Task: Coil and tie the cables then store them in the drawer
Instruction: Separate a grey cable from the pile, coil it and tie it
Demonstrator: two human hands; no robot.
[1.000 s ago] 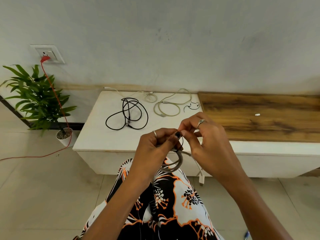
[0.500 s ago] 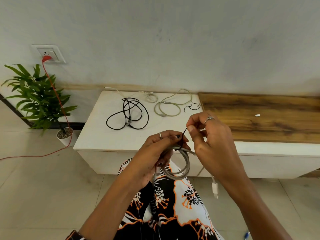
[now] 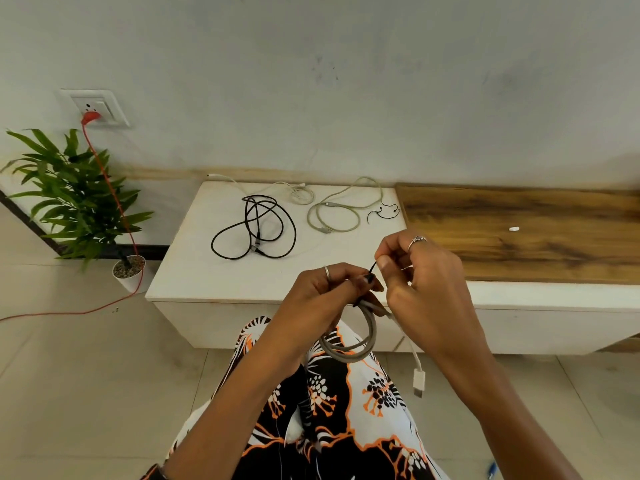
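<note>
My left hand (image 3: pixel 323 296) grips a coiled grey cable (image 3: pixel 360 344) at its top, over my lap. The cable's white plug (image 3: pixel 418 381) dangles below the coil. My right hand (image 3: pixel 420 275) pinches the end of a thin black tie (image 3: pixel 372 267) that wraps the coil's top. On the white cabinet (image 3: pixel 207 271) behind lie a loose black cable (image 3: pixel 254 230), a loose grey cable (image 3: pixel 332 220), a thin white cable (image 3: pixel 294 192) and a short black tie (image 3: pixel 382 213). No drawer front can be told apart in this view.
A wooden top (image 3: pixel 519 230) adjoins the cabinet on the right, with a small white piece (image 3: pixel 513 229) on it. At the left stand a potted plant (image 3: pixel 76 199) and a wall socket (image 3: pixel 97 107) with a red cord (image 3: pixel 114 202) trailing over the floor.
The coil has dropped lower and hangs more open, with its white plug swinging down. My right hand has pulled the black tie's end up and to the right.
</note>
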